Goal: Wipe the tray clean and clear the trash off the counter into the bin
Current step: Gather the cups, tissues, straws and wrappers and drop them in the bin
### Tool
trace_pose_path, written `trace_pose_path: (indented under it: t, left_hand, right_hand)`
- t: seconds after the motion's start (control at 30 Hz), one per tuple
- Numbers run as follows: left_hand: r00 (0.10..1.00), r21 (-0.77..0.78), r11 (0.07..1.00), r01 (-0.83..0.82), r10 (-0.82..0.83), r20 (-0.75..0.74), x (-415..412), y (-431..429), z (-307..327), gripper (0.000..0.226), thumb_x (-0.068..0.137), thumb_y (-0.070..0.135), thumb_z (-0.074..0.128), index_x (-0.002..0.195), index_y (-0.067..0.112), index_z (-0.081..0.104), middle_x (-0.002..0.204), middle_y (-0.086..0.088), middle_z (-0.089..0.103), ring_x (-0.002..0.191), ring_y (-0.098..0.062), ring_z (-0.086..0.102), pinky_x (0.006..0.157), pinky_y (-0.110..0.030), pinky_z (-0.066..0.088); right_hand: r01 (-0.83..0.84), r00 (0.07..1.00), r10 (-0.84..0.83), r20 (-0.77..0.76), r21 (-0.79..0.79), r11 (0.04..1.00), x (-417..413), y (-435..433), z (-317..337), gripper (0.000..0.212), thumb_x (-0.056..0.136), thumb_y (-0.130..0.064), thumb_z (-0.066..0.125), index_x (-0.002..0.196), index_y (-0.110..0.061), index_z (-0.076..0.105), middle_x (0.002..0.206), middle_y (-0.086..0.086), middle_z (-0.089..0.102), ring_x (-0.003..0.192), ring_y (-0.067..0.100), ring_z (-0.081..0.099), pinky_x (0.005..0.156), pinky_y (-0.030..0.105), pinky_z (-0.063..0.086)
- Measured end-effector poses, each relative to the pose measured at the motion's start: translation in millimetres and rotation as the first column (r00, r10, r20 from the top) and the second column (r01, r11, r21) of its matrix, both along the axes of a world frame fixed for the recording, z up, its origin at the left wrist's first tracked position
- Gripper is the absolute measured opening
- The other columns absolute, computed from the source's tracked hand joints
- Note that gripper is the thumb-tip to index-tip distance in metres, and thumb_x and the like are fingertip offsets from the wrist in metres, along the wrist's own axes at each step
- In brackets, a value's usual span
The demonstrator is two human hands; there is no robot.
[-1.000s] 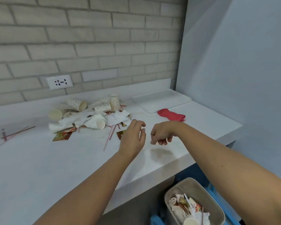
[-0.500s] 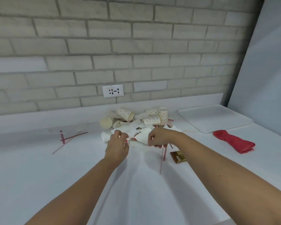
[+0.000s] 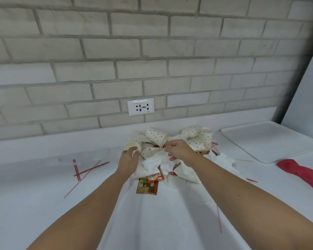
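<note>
White counter (image 3: 25,195): red cloth (image 3: 300,170) near tray (image 3: 271,139) (straws (image 3: 90,168), perhaps stirrers, left)

Single head-worn view, looking forward and down; close over counter (image 3: 43,204), facing brick wall (image 3: 152,51)

The white counter (image 3: 34,204) is strewn with dotted paper cups (image 3: 156,137), crumpled napkins (image 3: 155,162) and a brown sachet (image 3: 146,185); red straws (image 3: 90,169) are scattered leftward, a tray (image 3: 271,141) and red cloth (image 3: 300,170) laid rightward
</note>
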State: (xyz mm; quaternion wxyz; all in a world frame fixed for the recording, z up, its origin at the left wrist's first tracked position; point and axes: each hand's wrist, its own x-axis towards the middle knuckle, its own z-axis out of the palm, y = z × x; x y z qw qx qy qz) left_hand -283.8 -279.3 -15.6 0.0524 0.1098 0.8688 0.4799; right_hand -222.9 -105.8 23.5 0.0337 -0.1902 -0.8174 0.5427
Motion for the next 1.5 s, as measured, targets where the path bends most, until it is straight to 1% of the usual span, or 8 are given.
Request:
trace_pose_path:
  t: [0.23,0.43,0.6,0.77,0.97,1.13,1.37,1.5]
  left_hand:
    - [0.977,0.169,0.984,0.061,-0.094,0.19,-39.3,22.1,2.8,0.044,0.099,0.033,0.038,0.143,0.024,0.035,0.152,-0.005,0.028,0.137,-0.027,0.032,0.106,-0.034,0.03]
    - [0.98,0.184,0.983,0.011,-0.047,0.195,-55.2,30.4,-9.1,0.045,0.098,0.028,0.042,0.141,0.017,0.039,0.15,-0.005,0.034,0.136,-0.024,0.035,0.105,-0.029,0.029]
    - [0.986,0.177,0.983,-0.045,0.016,0.164,-56.3,30.3,-7.9,0.044,0.098,0.025,0.044,0.14,0.013,0.041,0.148,-0.007,0.038,0.135,-0.024,0.037,0.108,-0.03,0.029]
    - [0.987,-0.022,0.991,-0.13,0.127,-0.095,-46.0,22.9,-2.2,0.038,0.096,0.017,0.043,0.132,0.009,0.051,0.144,-0.007,0.044,0.128,-0.028,0.045,0.107,-0.034,0.032]
    - [0.865,-0.162,0.959,-0.231,0.126,-0.485,-15.9,26.1,18.0,0.036,0.091,0.007,0.046,0.126,0.006,0.057,0.138,-0.008,0.051,0.123,-0.029,0.047,0.099,-0.042,0.034]
    - [0.673,-0.009,0.984,-0.18,0.116,-0.731,14.5,46.8,46.5,0.035,0.08,-0.007,0.05,0.106,0.005,0.069,0.112,-0.012,0.066,0.1,-0.033,0.06,0.079,-0.038,0.035]
    - [0.593,0.134,0.991,0.032,0.089,-0.8,77.0,103.6,67.7,0.034,0.076,-0.003,0.046,0.098,0.006,0.07,0.1,-0.01,0.065,0.093,-0.025,0.054,0.079,-0.025,0.025]
    - [0.622,0.138,0.982,0.126,0.03,-0.782,109.1,137.2,67.5,0.036,0.08,0.006,0.04,0.1,0.007,0.07,0.101,-0.009,0.063,0.096,-0.027,0.052,0.081,-0.026,0.027]
  right_hand:
    - [0.133,0.99,-0.138,-0.022,-0.161,0.978,-52.2,5.4,-17.8,0.039,0.089,0.002,0.05,0.128,-0.001,0.056,0.101,0.013,0.058,0.068,0.014,0.056,0.075,0.029,0.055]
    - [0.101,0.995,-0.096,0.035,-0.187,0.977,-79.6,0.5,-21.0,0.045,0.087,0.004,0.048,0.131,-0.006,0.054,0.124,0.014,0.055,0.066,0.015,0.056,0.069,0.022,0.052]
    - [0.066,0.998,-0.06,0.035,-0.211,0.975,-89.1,-3.9,-25.5,0.05,0.09,0.001,0.052,0.138,-0.006,0.044,0.139,0.009,0.046,0.099,0.02,0.057,0.094,0.029,0.048]
    - [0.03,0.996,-0.041,-0.073,-0.149,0.988,-76.9,-6.5,-23.3,0.05,0.088,-0.001,0.055,0.136,-0.008,0.046,0.144,0.004,0.039,0.127,0.023,0.045,0.104,0.032,0.043]
    - [0.127,0.949,-0.127,-0.29,-0.02,0.992,-40.0,4.0,2.6,0.033,0.088,-0.003,0.059,0.12,-0.005,0.062,0.128,0.003,0.053,0.112,0.017,0.053,0.085,0.017,0.041]
    - [0.264,0.847,-0.274,-0.456,-0.085,0.961,5.6,31.4,19.0,0.011,0.084,0.001,0.064,0.091,-0.004,0.071,0.077,-0.001,0.064,0.076,0.013,0.058,0.073,0.023,0.048]
    - [0.317,0.832,-0.376,-0.408,-0.207,0.926,85.2,83.2,31.5,0.026,0.091,-0.001,0.055,0.117,-0.007,0.056,0.074,0.0,0.052,0.065,0.011,0.051,0.059,0.02,0.044]
    - [0.343,0.833,-0.42,-0.361,-0.259,0.903,135.4,110.1,34.8,0.012,0.094,-0.007,0.053,0.09,-0.007,0.064,0.079,-0.003,0.058,0.081,0.015,0.052,0.066,0.024,0.043]
